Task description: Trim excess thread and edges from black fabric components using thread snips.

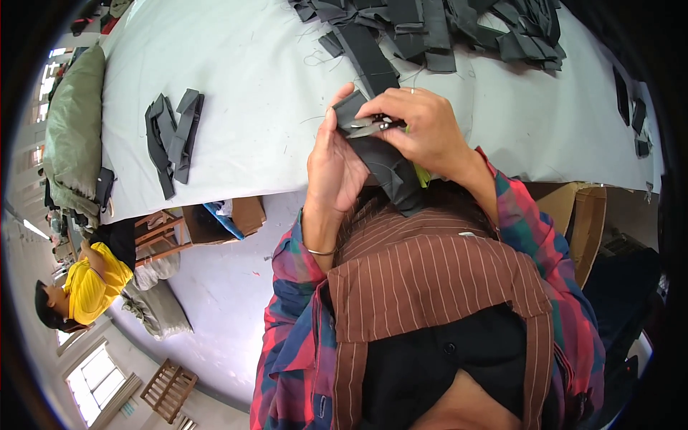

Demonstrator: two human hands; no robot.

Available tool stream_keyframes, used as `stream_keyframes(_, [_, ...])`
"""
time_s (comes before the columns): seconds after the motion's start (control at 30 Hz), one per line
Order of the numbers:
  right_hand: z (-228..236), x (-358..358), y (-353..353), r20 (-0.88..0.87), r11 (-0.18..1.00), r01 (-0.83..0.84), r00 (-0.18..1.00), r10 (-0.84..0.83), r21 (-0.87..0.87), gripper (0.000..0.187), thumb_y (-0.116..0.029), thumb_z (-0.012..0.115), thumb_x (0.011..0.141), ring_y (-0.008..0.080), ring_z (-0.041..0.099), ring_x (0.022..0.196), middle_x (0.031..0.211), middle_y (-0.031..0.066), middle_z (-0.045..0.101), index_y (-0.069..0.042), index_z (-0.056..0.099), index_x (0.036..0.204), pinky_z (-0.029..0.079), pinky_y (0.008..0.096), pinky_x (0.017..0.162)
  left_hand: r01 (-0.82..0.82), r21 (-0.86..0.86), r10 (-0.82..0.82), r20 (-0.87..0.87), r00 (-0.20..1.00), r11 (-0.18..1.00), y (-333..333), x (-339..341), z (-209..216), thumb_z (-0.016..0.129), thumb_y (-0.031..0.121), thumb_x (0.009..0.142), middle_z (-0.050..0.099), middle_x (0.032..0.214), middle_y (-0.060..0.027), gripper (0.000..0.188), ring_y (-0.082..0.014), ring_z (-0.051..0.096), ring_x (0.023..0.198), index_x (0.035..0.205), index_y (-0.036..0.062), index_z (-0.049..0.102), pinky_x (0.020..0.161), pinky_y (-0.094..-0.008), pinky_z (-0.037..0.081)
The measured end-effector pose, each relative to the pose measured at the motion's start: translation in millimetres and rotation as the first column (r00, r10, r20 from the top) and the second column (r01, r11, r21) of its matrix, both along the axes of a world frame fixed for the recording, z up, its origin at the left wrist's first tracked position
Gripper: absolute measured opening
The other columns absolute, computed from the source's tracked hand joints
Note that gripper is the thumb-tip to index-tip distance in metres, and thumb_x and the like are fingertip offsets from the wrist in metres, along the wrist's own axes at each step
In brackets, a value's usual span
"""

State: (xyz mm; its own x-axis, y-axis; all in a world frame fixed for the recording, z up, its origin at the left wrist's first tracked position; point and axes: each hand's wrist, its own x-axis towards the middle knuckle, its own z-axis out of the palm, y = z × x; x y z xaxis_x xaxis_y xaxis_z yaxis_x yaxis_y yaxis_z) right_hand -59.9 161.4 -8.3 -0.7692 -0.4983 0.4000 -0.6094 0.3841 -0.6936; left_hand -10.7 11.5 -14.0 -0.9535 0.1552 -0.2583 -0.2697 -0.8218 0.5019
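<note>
My left hand [331, 168] grips one end of a dark grey fabric strip [390, 172] between thumb and fingers. The strip hangs down past the table's near edge, against my striped brown apron. Thread snips [371, 127] are in my closed right hand [430, 127], their metal blades lying over the strip near its held end. A yellow-green part of the snips shows beneath that hand. Just beyond my hands, another dark strip [367, 59] reaches out from a heap of similar strips [430, 25]. Several finished-looking strips [174, 136] lie apart on the left.
A white-covered table [244, 93] spreads ahead, with loose threads on it. A pale green sack [75, 122] stands at its left end. Cardboard boxes [586, 226] sit under the near edge. At far left is a person in a yellow top [100, 283], beside a grey sack [161, 312].
</note>
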Motion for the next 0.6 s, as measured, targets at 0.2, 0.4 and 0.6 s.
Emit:
stream_keyframes(0.2, [10,-13,-6,0.612,0.966,0.181,0.790,-0.032,-0.183,0.016,-0.016,0.063,0.088,0.0019,0.052,0.063,0.067,-0.0028,0.056,-0.001,0.063,0.084,0.041,0.0193,0.050,0.118,0.017,-0.118,0.007,0.993,0.993,-1,7,-5,0.027,0.040,0.100,0.048,0.126,-0.0193,0.051,-0.0338,0.052,0.112,0.134,0.0031,0.034,0.097,-0.0543,0.042])
stream_keyframes(0.4, [5,-24,-8,0.548,0.921,0.198,0.836,0.020,-0.336,0.019,-0.018,0.065,0.087,0.0013,0.048,0.067,0.071,-0.0050,0.057,0.001,0.063,0.085,0.039,0.0160,0.057,0.133,-0.002,-0.133,-0.012,0.991,0.991,1,9,-2,0.030,0.045,0.098,0.051,0.119,-0.0181,0.055,-0.0305,0.055,0.106,0.132,0.0017,0.035,0.092,-0.0478,0.047])
stream_keyframes(0.6, [39,-25,-5,0.571,0.797,0.231,0.804,0.167,-0.558,0.017,-0.020,0.061,0.090,-0.0014,0.037,0.057,0.077,-0.0026,0.059,-0.003,0.063,0.086,0.032,0.0180,0.053,0.139,-0.107,-0.147,-0.075,0.986,0.984,-8,12,8,0.058,0.024,0.091,0.053,0.121,-0.0163,0.051,-0.0246,0.055,0.108,0.132,0.0002,0.039,0.094,-0.0412,0.046])
